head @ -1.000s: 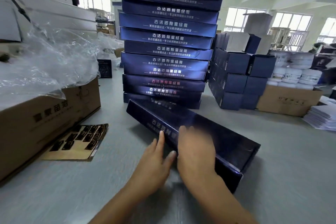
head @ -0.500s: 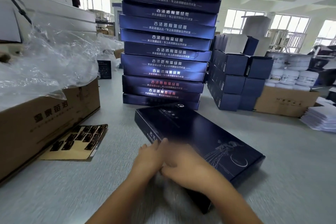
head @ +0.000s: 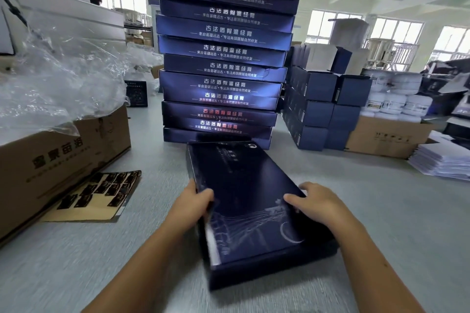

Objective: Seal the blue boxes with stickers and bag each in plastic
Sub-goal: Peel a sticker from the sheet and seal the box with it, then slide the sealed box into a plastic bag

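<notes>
A flat dark blue box (head: 244, 201) lies face up on the grey table, its long side pointing away from me toward the stack. My left hand (head: 197, 202) grips its left edge, thumb on the lid. My right hand (head: 314, 202) holds the right edge, fingers curled over the top. Behind it rises a tall stack of blue boxes (head: 223, 58) with white lettering. A sticker sheet (head: 101, 193) with several dark stickers lies on brown card at the left. Clear plastic bags (head: 58, 79) spill from a carton at the left.
A brown carton (head: 63, 160) stands at the left. Smaller blue boxes (head: 320, 104) are piled right of the stack, beside a carton (head: 386, 137) with white jars on it. White paper sheets (head: 442, 160) lie at far right.
The box has turned from lying slantwise to pointing straight away from me. My hands have moved apart from its near edge onto its left and right sides.
</notes>
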